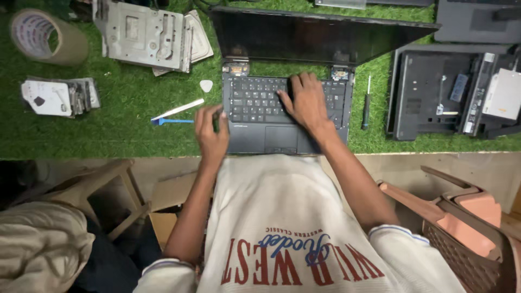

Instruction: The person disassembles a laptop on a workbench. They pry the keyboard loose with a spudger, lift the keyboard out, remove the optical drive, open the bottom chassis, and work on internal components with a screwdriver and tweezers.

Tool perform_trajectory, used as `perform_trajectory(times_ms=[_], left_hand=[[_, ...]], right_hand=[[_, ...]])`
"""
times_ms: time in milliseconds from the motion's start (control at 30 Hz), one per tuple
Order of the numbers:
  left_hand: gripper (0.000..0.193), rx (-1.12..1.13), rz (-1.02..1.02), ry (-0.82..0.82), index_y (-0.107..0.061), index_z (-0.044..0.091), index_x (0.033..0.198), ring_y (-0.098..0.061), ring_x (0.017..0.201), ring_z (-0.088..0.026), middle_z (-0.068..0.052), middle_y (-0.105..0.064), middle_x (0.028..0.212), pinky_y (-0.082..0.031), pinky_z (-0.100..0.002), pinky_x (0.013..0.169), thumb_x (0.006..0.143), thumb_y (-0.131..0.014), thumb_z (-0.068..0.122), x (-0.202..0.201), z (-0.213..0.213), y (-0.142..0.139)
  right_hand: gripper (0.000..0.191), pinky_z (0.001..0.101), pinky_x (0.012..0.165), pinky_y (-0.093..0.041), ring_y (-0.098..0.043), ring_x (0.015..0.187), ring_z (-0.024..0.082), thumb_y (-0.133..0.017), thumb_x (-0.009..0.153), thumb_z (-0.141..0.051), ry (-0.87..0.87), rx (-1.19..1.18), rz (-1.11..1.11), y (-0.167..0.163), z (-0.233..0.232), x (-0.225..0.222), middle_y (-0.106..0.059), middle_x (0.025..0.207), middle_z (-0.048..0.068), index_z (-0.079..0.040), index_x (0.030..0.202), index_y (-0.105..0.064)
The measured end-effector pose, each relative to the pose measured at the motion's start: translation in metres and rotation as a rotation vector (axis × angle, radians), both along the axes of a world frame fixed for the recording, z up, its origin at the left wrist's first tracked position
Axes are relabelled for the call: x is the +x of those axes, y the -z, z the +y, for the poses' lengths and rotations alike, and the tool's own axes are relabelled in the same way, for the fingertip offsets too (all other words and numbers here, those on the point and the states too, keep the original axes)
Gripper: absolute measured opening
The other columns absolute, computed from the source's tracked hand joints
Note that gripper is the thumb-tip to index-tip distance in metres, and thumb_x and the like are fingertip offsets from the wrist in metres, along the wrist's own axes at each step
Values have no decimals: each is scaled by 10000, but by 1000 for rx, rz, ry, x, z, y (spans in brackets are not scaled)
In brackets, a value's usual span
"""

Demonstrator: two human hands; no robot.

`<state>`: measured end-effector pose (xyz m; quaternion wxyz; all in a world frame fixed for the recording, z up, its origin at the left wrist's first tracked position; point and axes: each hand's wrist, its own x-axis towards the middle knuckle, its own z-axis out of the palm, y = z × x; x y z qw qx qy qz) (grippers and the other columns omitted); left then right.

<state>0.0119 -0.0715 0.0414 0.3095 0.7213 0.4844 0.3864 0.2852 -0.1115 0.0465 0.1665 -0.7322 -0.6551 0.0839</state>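
An open dark laptop lies on a green turf mat, its dark screen tilted back. My right hand rests flat on the keyboard, fingers spread over the keys. At the laptop's left front corner, my left hand curls its fingers on the edge; whether it holds a small tool I cannot tell. Bare hinge parts show at the screen's base.
A blue-tipped pry tool, a white stick and a white pick lie left of the laptop. A screwdriver lies on its right. Tape roll, metal bracket, hard drives, opened laptop base, plastic chairs.
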Motion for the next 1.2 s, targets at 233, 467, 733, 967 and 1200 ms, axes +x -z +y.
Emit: perform_trajectory(times_ms=[233,467,733,967,1200], left_hand=[[213,87,-41,52,-652,9,1156,-619,1056,-327,-154,-640,1091,-491,-434,942,944,-667,-6,44,36,-12],[198,-209,-87,-191,-688,32,1152,-631,927,-221,-117,-650,1011,-515,-375,851,956,-659,24,43,59,17],[238,-113,128,6,-730,69,1127,-590,1020,-324,-129,-624,1042,-466,-438,905,898,-678,31,44,62,25],[353,-130,179,96,-750,100,1159,-585,1073,-320,-114,-617,1072,-424,-462,921,861,-624,-40,46,71,17],[379,-6,163,300,-720,63,1171,-596,1132,-317,-120,-642,1142,-430,-463,933,856,-586,-97,44,86,3]], right_hand=[[463,517,831,-445,-547,997,404,-725,963,-440,45,59,-121,11,28,5,-593,1059,226,17,997,-658],[484,500,769,-424,-558,926,359,-730,933,-485,68,86,-167,11,31,5,-608,979,187,-10,910,-640],[465,486,773,-416,-606,840,350,-745,936,-487,78,128,-115,14,29,4,-638,854,146,-43,894,-616],[448,485,765,-411,-599,838,348,-760,931,-469,74,144,-107,15,28,4,-622,842,145,-51,873,-610],[406,476,760,-410,-588,835,332,-792,905,-415,48,187,-76,10,20,5,-610,830,134,-59,792,-634]])
